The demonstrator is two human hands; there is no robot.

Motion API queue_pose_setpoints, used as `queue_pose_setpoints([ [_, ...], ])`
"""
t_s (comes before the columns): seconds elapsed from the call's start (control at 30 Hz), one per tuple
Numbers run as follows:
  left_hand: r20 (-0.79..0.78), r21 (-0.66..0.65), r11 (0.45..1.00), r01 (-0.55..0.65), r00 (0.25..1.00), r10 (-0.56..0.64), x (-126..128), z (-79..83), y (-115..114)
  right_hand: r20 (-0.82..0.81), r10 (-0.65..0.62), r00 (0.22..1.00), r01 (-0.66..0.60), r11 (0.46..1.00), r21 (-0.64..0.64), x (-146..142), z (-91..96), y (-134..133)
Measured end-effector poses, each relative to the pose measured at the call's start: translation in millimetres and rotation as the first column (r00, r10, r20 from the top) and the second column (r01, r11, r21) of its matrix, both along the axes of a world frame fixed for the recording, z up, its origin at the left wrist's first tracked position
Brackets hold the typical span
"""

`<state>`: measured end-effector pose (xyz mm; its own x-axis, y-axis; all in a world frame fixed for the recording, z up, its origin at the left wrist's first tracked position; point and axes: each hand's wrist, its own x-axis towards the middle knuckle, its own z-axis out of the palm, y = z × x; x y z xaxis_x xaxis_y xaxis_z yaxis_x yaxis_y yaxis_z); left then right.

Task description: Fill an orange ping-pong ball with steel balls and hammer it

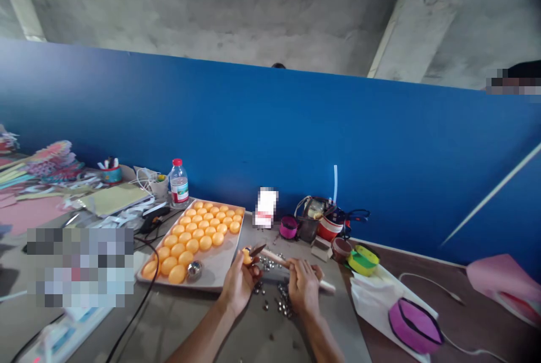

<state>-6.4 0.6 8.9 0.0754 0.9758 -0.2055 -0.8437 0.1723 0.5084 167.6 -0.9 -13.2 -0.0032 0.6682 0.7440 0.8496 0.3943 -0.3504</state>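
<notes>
My left hand [243, 278] is closed round a small orange piece [246, 256], which looks like part of a ball; my fingers hide much of it. In my right hand [303, 287] is a knife [274, 257] with a long pale handle, its dark pointed blade reaching left to the orange piece. Whether blade and piece touch, I cannot tell. Several small shiny metal bits [284, 301] lie on the table beneath and between my hands. Left of them, a white tray [226, 267] holds rows of orange balls [192, 246] and one silver ball [194, 270].
Behind the tray stands a water bottle [180, 182]. A black cable [146, 295] crosses its left edge. At the back are a purple band [288, 228] and a red cup [329, 229]. A yellow-green band [363, 260] and another purple band [415, 325] lie right, before a blue partition [236, 126].
</notes>
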Motion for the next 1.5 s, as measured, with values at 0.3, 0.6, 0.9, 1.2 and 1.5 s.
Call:
queue_pose_setpoints([
  [0.3, -0.056, 0.021, 0.999, 0.031, 0.998, -0.03, 2, -2.3, -1, 0.005, -0.008, 1.0, 0.008, 1.0, -0.012, -3, 2.2, -3],
  [0.6, -0.078, 0.026, 0.998, 0.053, 0.996, -0.051, 2, 0.0, -3, 0.001, -0.018, 1.0, 0.018, 1.0, 0.005, -3, 1.9, -3],
  [0.9, -0.131, 0.045, 0.997, 0.056, 0.99, -0.049, 3, 2.6, -5, -0.037, -0.31, 0.95, 0.311, 0.95, 0.027, 20, -6.1, 12],
  [1.2, -0.204, 0.132, 0.988, 0.076, 0.978, -0.048, 1, 2.7, -7, 0.07, -0.433, 0.899, 0.438, 0.877, -0.197, 31, -15.3, 19],
  [1.5, -0.234, 0.131, 0.988, 0.081, 0.971, -0.048, 3, 2.4, -8, 0.128, -0.48, 0.868, 0.49, 0.787, -0.375, 33, -13.2, 19],
])
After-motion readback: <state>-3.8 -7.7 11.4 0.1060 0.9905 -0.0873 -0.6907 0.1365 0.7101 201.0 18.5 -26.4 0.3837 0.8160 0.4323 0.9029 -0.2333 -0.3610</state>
